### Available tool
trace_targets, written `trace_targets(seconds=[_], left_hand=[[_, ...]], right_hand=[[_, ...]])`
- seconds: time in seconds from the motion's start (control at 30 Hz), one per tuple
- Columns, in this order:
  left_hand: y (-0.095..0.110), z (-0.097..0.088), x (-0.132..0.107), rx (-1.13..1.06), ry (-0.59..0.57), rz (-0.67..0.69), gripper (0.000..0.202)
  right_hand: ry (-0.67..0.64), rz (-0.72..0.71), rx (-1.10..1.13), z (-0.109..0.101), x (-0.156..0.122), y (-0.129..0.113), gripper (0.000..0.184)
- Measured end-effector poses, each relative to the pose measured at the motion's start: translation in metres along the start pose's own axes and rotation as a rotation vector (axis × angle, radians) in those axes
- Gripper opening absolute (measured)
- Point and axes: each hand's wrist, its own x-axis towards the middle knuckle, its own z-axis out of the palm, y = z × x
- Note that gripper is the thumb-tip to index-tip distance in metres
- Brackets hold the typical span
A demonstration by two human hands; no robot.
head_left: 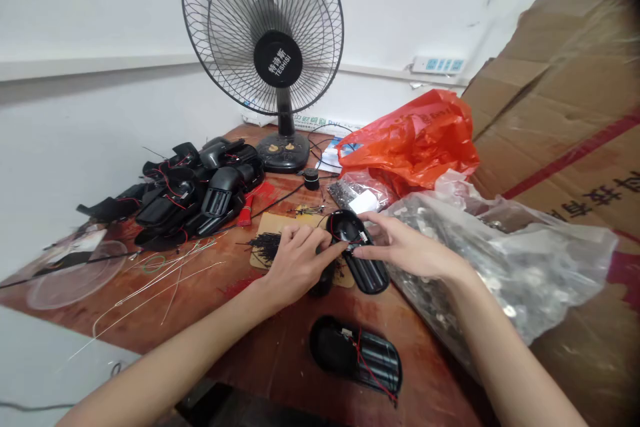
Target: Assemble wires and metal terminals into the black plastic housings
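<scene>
A black plastic battery housing (369, 273) with a rounded end and red wires is held tilted above the table. My right hand (400, 247) grips its right side, thumb over the inner part near a small white connector. My left hand (300, 257) has its fingers curled, with the thumb and index fingertips at the housing's middle by the wires; what they pinch is too small to make out. Below the left hand a dark object is partly hidden. Nearer to me lies a second black housing (333, 347) with a white connector and red wires.
Black housings (220, 190) are piled at the left, near loose thin wires (175, 270) and a clear plastic lid (80, 280). Short black pieces (265, 245) lie on cardboard. A fan (285, 153) stands behind. Plastic bags of metal parts (500, 273) and a red bag (415, 140) crowd the right.
</scene>
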Motion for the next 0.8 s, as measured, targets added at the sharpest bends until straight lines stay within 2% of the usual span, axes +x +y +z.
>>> trace_targets(seconds=[0.37,0.57,0.8], left_hand=[[-0.0023,-0.0045,0.0015,-0.007,0.034,0.095,0.039],[-0.0032,-0.0044,0.0024,-0.027,0.029,0.13,0.039],[-0.002,-0.0044,0.0018,-0.072,0.025,0.192,0.039]], right_hand=[[-0.086,0.051,-0.037,-0.0014,-0.0018,0.002,0.064],[-0.142,0.09,0.006,-0.0019,-0.0012,0.0035,0.061],[-0.191,0.067,-0.06,-0.0019,-0.0011,0.0065,0.061]])
